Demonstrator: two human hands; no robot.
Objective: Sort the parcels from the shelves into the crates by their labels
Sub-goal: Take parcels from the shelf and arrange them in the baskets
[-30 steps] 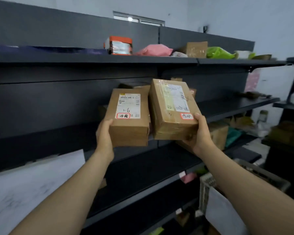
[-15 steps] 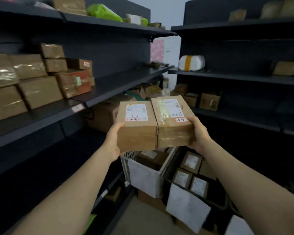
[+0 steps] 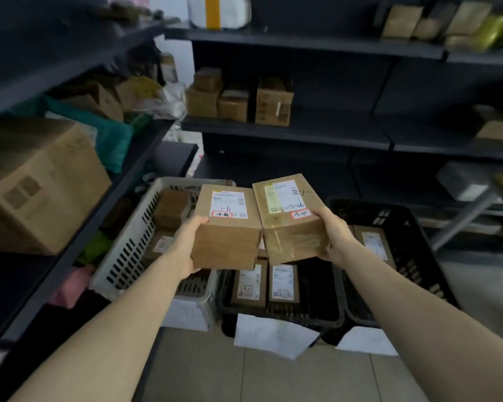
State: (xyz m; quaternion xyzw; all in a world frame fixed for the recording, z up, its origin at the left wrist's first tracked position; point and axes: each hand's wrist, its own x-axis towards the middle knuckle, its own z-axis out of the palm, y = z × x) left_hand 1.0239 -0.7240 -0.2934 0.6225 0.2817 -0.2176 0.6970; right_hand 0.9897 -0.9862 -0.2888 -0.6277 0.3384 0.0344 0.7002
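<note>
The left hand (image 3: 190, 242) grips the left box (image 3: 227, 245), the right hand (image 3: 333, 236) the right box (image 3: 294, 242), mid-frame; match their labels (image 3: 222, 214) to the crates (image 3: 119, 256) below before releasing.

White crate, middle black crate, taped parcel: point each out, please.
White crate (image 3: 122, 256), head view, slotted left wall.
Middle black crate (image 3: 288, 316), head view, front wall.
Taped parcel (image 3: 295, 242), head view, glossy front face.

A: Held parcels?
B: Two: left parcel (image 3: 226, 245), right parcel (image 3: 294, 239). One per hand: left hand (image 3: 186, 245), right hand (image 3: 336, 236).
A: Crates?
B: Three: one white crate (image 3: 122, 256), two black, the middle black crate (image 3: 282, 317) and the right black crate (image 3: 413, 248).
A: Inside the middle one?
B: Two labelled boxes (image 3: 249, 282) visible.
</note>
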